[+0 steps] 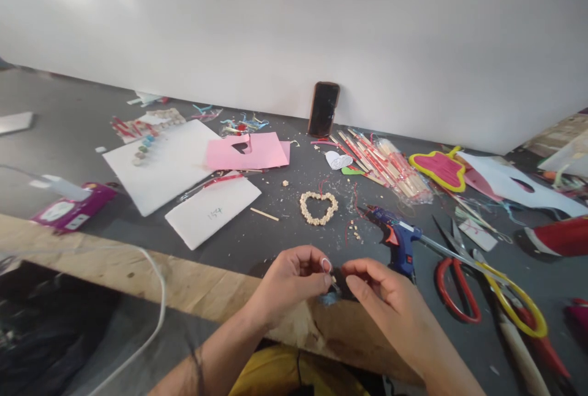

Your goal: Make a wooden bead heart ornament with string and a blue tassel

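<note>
My left hand (296, 273) is closed in a pinch near the front edge of the table. A small pale pink loop (326, 265) shows at its fingertips, with a tiny light piece just below it. My right hand (383, 292) faces it a short way off, thumb and fingers curled close together; anything between them is too small or hidden to make out. Beyond both hands lies a heart-shaped ring (303, 211) made of small cream-coloured bits, with a thin red strand at its top. Several loose cream bits (353, 231) are scattered to its right.
On the right are a blue hot glue gun (404, 243), red-handled scissors (459, 292) and yellow-handled scissors (514, 304). Behind them lie bundled wooden sticks (381, 163). A phone (324, 109) leans on the wall. Left lie white boards (215, 209), pink paper (271, 150) and a purple power strip (76, 212).
</note>
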Available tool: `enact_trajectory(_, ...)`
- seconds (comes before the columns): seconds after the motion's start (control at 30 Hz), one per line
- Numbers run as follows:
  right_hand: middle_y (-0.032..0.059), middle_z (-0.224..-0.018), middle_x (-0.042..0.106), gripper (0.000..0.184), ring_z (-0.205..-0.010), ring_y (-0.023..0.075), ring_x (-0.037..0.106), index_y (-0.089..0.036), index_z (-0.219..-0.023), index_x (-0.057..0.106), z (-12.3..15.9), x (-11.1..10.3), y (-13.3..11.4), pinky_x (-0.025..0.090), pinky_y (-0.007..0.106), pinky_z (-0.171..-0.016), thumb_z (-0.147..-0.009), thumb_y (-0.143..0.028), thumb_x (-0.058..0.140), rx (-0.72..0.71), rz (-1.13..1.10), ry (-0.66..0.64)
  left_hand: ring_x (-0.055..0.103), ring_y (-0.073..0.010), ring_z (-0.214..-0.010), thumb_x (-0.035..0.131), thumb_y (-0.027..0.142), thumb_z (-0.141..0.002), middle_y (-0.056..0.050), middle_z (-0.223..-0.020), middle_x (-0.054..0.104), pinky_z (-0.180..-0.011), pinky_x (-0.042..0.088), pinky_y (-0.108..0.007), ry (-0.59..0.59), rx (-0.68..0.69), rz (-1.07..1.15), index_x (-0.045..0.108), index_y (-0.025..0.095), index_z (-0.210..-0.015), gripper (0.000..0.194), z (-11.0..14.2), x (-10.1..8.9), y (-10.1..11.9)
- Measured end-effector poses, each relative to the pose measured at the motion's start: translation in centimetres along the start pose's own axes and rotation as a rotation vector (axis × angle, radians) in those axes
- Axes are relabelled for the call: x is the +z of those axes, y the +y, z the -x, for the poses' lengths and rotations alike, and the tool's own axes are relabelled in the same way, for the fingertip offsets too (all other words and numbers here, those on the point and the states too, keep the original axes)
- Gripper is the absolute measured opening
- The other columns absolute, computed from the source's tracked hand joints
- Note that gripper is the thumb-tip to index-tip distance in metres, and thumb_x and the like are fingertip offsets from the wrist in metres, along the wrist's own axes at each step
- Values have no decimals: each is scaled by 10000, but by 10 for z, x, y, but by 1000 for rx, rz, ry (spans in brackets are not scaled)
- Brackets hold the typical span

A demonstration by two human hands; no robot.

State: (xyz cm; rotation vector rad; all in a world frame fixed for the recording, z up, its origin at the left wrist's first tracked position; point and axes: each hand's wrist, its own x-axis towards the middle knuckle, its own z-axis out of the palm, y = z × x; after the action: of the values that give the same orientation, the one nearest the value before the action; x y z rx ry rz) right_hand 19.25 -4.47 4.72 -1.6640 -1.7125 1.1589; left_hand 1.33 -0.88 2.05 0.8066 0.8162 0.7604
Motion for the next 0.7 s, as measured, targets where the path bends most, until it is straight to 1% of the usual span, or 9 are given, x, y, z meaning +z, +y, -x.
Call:
enact_trajectory(0.1,22,-925,696,299,-805,147,648,-225,-1052,599,0,-12,9,496,237,-724,-877,-433,475,28,105,91,484,-65,-570,729,199,-673,17,-644,557,-564,372,-189,-5,-5,32,597,127,-749,169,0,-3,3)
enact_trajectory(0.17,33,-929,696,304,-795,157,654,-224,-1030,602,-1,-24,16,498,251,-715,-867,-444,470,25,226,196,493,-66,-576,733,201,-675,17,-653,557,-577,389,-192,5,11,42,597,131,-747,169,-1,-7,6)
enact_trajectory(0.3,59,-832,696,293,-714,205,656,-213,-922,595,-7,-48,32,477,308,-644,-852,-444,430,38,606,463,511,-66,-595,729,195,-692,19,-667,562,-604,407,-187,28,47,29,605,139,-762,152,-4,-14,8)
enact_trajectory(0.37,75,-797,691,306,-702,240,657,-205,-886,571,-11,-56,39,459,331,-608,-839,-474,431,100,779,517,520,-69,-602,726,193,-700,19,-666,568,-612,412,-186,25,58,32,610,143,-771,144,-6,-18,7)
enact_trajectory(0.4,84,-800,692,323,-705,254,659,-200,-887,560,-14,-58,42,450,336,-591,-833,-495,439,146,841,511,524,-70,-606,725,193,-705,19,-668,572,-618,416,-186,22,63,39,612,146,-773,140,-6,-20,6)
enact_trajectory(0.47,102,-807,695,364,-710,272,667,-191,-886,547,-19,-61,46,432,338,-566,-836,-533,432,243,926,447,526,-72,-610,723,195,-712,18,-674,577,-626,419,-188,21,66,58,615,150,-770,132,-7,-22,3)
enact_trajectory(0.57,113,-770,696,409,-695,279,671,-196,-827,548,-28,-61,45,403,331,-545,-868,-560,364,357,985,351,527,-74,-619,720,202,-723,19,-683,575,-638,422,-191,24,62,80,618,154,-770,122,-6,-25,1)
enact_trajectory(0.63,100,-715,688,438,-651,271,661,-211,-750,553,-33,-63,42,381,320,-519,-857,-589,357,390,963,314,527,-74,-618,724,206,-721,20,-674,573,-638,420,-189,22,53,86,619,152,-760,124,-5,-25,1)
enact_trajectory(0.7,72,-658,675,443,-592,249,638,-224,-681,560,-35,-66,41,366,305,-495,-817,-616,405,411,881,314,522,-71,-606,738,215,-705,22,-663,572,-628,415,-187,36,44,99,620,148,-744,142,-5,-25,2)
